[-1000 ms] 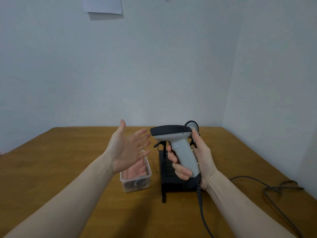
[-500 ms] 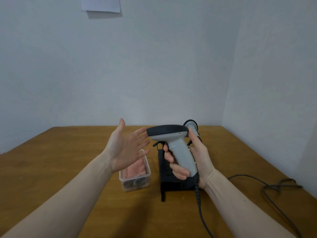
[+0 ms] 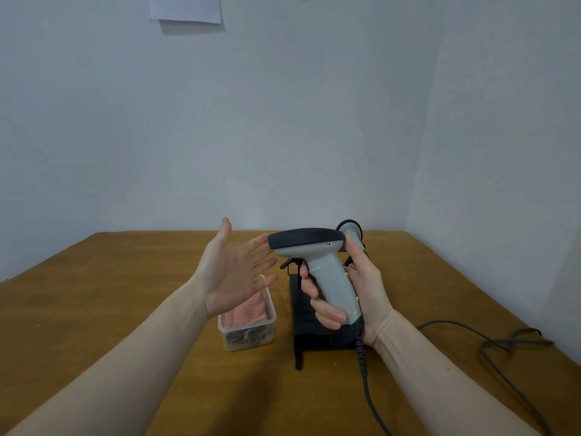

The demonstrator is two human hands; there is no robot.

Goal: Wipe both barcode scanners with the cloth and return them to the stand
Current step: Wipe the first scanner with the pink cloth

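My right hand [image 3: 361, 294] grips the handle of a grey barcode scanner [image 3: 317, 256] with a black head, held upright above the table, its head pointing left. My left hand [image 3: 234, 269] is raised with the palm open and fingers spread, fingertips almost at the scanner's black head. Behind them stands the black stand [image 3: 303, 322], with a second scanner [image 3: 350, 229] on it, mostly hidden behind my right hand. A pink cloth [image 3: 250, 311] lies folded in a clear plastic box [image 3: 246, 336] left of the stand.
The held scanner's dark cable [image 3: 369, 391] trails down toward the table's near edge. Another cable [image 3: 490, 344] loops across the right side of the wooden table [image 3: 110, 278]. White walls close the back and the right. A sheet of paper [image 3: 185, 7] hangs on the back wall.
The scanner in my right hand has shifted slightly left toward my left hand, so its black head now nearly meets the fingertips. My left hand stays raised and open.
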